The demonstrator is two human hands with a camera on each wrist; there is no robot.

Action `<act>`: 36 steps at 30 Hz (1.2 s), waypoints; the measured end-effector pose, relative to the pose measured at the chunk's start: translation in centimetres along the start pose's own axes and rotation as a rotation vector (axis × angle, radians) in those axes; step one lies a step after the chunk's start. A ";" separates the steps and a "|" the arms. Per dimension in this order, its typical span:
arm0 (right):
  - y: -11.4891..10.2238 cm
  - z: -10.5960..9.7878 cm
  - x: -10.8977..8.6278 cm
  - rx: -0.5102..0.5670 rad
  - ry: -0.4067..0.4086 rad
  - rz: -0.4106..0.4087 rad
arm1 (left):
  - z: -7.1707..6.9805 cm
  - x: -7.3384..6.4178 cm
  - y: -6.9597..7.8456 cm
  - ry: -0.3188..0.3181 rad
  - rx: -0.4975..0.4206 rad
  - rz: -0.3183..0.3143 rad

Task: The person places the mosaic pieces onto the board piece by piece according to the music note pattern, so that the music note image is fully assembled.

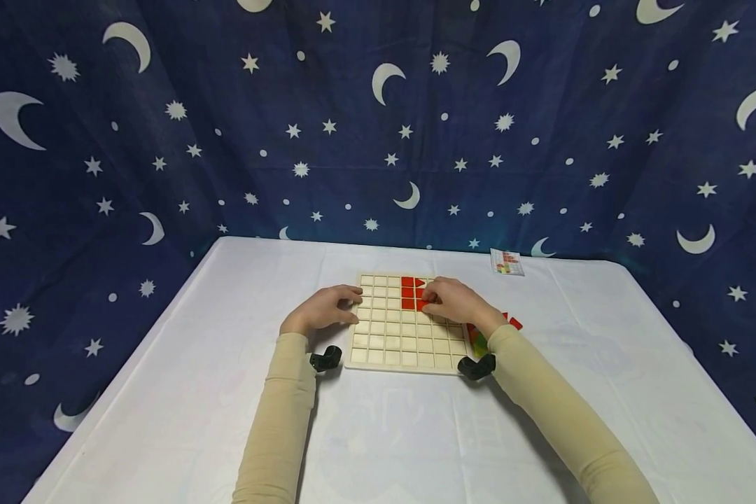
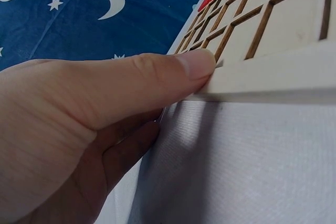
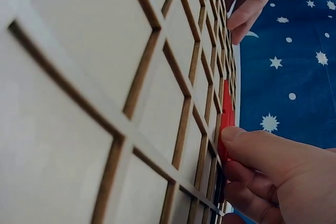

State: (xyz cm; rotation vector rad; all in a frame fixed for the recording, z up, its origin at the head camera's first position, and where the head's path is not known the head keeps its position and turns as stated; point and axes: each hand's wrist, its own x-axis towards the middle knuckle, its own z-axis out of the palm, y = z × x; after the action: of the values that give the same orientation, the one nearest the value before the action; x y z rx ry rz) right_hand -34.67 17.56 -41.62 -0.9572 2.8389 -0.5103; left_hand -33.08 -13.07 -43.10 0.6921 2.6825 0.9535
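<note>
A cream square board with a raised grid lies on the white table. My left hand is at its left edge, and in the left wrist view the thumb rests on the rim with the other fingers lower beside it. Red tiles, squares and a triangle, sit in cells near the far edge. My right hand reaches over the board's right half. In the right wrist view its thumb tip touches a red tile, the fingers curled close by; the fingers partly hide this tile.
Loose red, green and yellow pieces lie beside the board's right edge, partly under the right forearm. A small printed pattern card is at the back right. A dark blue curtain with moons and stars hangs behind the table.
</note>
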 end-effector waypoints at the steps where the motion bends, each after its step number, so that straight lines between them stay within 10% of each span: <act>1: 0.0 0.0 0.0 0.000 0.002 0.001 | 0.0 0.0 0.1 0.000 -0.001 -0.001; 20: 0.2 0.0 -0.5 0.073 0.044 0.071 | -0.1 0.3 0.5 -0.008 0.006 0.001; 36: 5.4 -3.7 -7.4 0.183 0.168 0.329 | 0.1 0.0 0.1 -0.008 0.015 -0.003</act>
State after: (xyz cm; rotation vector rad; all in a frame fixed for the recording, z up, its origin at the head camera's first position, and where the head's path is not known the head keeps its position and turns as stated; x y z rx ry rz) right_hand -32.61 27.11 -40.06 -0.4228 2.9427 -0.8230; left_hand -32.97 -12.97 -43.07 0.6927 2.6856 0.9282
